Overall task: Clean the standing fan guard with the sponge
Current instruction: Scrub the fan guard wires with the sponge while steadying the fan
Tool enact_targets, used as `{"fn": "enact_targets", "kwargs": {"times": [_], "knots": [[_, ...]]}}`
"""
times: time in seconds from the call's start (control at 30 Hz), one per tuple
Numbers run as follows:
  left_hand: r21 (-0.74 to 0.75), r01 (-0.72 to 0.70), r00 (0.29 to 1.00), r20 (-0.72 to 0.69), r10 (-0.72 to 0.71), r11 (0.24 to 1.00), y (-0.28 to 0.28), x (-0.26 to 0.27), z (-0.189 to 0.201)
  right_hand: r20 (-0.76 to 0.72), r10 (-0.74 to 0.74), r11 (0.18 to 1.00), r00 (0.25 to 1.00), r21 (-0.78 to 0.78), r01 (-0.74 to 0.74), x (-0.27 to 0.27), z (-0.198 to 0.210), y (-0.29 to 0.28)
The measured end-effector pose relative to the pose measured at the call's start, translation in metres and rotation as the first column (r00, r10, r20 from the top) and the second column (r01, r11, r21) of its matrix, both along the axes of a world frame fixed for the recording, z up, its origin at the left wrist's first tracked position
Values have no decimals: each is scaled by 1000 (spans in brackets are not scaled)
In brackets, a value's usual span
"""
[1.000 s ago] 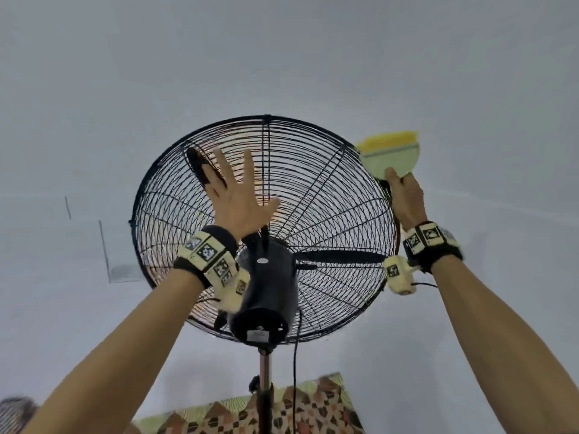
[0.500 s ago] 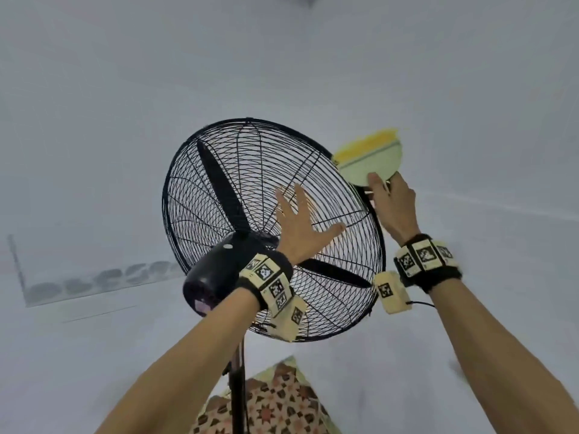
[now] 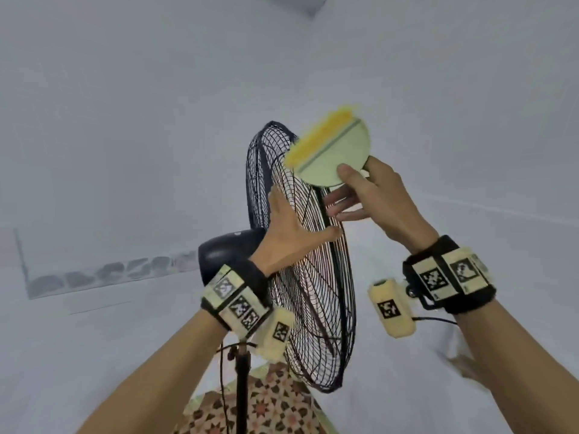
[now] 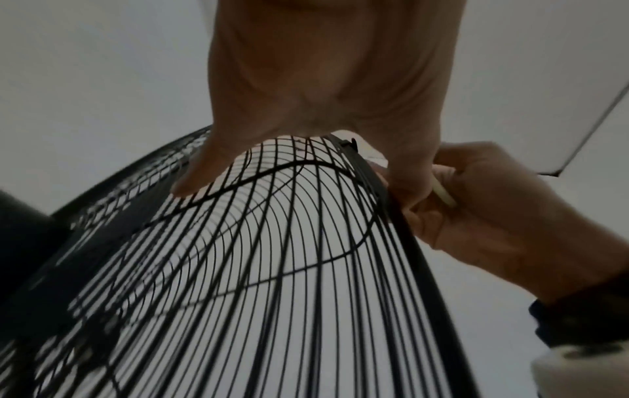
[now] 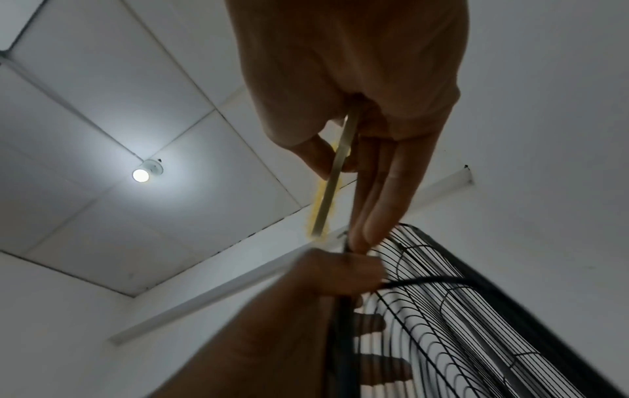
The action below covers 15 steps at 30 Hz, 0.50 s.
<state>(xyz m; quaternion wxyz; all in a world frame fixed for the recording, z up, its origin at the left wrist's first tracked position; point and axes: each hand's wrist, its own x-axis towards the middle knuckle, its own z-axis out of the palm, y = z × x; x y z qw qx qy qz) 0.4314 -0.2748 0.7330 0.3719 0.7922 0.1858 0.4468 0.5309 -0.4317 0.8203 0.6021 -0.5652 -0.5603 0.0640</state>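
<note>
Two hands are up at the fan, both ours, seen from the head view. Far left of the frame, a pale wall with a blurred grey strip [image 3: 106, 272] across the middle left. Moving right, the black motor housing [image 3: 225, 252] sits left of centre, with the pole [image 3: 242, 386] dropping to the bottom edge over a patterned mat [image 3: 266, 408]. Our left hand [image 3: 291, 236] lies flat on the fan guard [image 3: 316, 296], fingers straight and spread through to the far side of the wires, thumb pointing right toward the rim; it presses, it grips nothing. In the left wrist view the palm [image 4: 327, 67] fills the top and the thumb [image 4: 194, 175] rests on the wires. Guard is turned nearly edge-on, centre of the frame, running from upper centre down to lower centre. Right of it, our right hand [image 3: 372, 198] pinches the sponge [image 3: 332, 151] between thumb and fingers; the sponge is a pale green half-disc with a yellow edge, upper centre, its yellow edge against the guard's top rim. Right wrist view shows the sponge [image 5: 335, 172] edge-on, the straight lower fingers [image 5: 377, 215] reaching down to the rim. Ceiling lamp [image 5: 141, 175] glows at middle left there. Wrist bands with markers on both wrists.
</note>
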Motion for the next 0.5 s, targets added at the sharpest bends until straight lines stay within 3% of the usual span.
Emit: {"fn": "enact_targets", "kwargs": {"times": [0.17, 0.33, 0.5], "knots": [[-8, 75, 997, 37, -74, 997, 8, -61, 12, -141, 145, 988, 979, 73, -135, -21, -7, 31], [69, 185, 975, -134, -175, 980, 24, -133, 36, -214, 178, 970, 961, 205, -134, -37, -12, 74], [-112, 277, 938, -184, -293, 954, 49, -177, 38, -257, 136, 950, 957, 306, -53, -38, -15, 110]]}}
